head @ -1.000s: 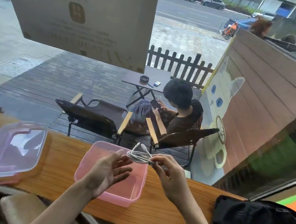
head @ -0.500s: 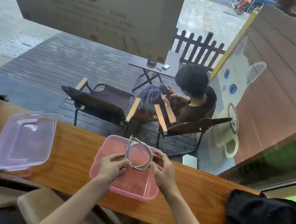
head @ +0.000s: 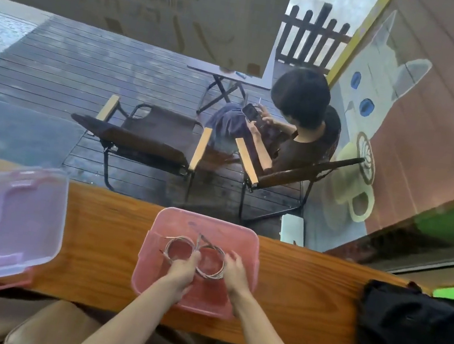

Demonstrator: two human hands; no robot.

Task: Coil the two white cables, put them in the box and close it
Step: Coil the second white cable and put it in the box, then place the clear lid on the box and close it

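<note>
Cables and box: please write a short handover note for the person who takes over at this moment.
Left hand: inside the box, fingers on the coils; grip unclear.
Right hand: at the right coil's edge; grip unclear.
Both coils lie side by side in the box on the counter. Lid lies to the left, off the box.
Done: coiling, cables in the box.
Left: take hands out, put the lid on, close it.
</note>
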